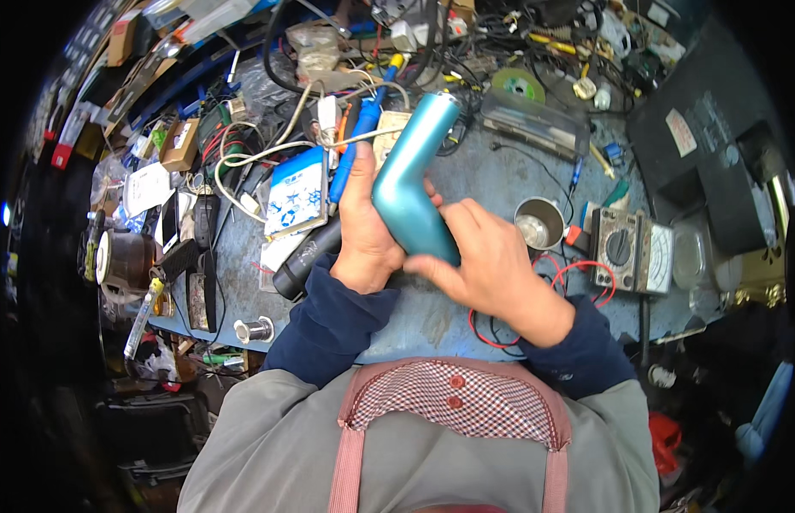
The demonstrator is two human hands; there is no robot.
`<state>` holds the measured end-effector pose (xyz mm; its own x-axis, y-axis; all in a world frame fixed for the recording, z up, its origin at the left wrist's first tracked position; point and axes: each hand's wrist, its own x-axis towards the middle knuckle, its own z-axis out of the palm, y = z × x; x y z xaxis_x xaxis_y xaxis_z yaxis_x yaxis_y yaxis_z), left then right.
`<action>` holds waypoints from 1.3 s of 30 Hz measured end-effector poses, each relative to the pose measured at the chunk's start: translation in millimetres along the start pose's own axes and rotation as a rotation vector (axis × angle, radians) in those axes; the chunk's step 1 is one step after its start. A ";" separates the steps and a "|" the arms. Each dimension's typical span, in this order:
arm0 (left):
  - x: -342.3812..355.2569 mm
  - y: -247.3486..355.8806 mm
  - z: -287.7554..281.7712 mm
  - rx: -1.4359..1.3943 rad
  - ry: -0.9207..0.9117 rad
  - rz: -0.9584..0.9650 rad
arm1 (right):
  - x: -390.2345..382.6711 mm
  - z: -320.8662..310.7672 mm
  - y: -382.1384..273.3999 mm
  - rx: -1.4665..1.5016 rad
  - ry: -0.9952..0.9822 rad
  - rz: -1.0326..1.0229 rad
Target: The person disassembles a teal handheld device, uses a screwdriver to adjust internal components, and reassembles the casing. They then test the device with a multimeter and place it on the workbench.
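One teal, L-shaped metallic handheld device (412, 175) is held above the blue counter (483, 179), at frame centre. Left hand (363, 218) wraps the bend from 9 o'clock, fingers closed on it, probably to steady the body. Right hand (483, 256) clamps the lower end from 4 o'clock, thumb pressed against the casing. The barrel points to 12 o'clock, away from the body, likely for inspection.

Counts:
- one steel cup (538, 222) at 3 o'clock
- one analogue multimeter (633, 250) beyond it
- one solder spool (255, 329) at 8 o'clock
- one black cylindrical torch (305, 258) beside the left wrist
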<state>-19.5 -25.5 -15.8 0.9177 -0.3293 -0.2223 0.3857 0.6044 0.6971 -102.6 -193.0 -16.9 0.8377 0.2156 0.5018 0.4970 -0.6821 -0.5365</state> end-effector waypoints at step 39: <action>-21.9 -25.1 -1.3 0.098 -0.151 -0.256 | -1.2 2.2 6.9 0.346 0.148 -0.247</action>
<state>-49.2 -32.5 -29.2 0.7646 -0.5701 -0.3007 0.5849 0.4178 0.6952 -99.7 -196.4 -22.7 0.6556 0.2233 0.7213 0.7454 -0.3435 -0.5712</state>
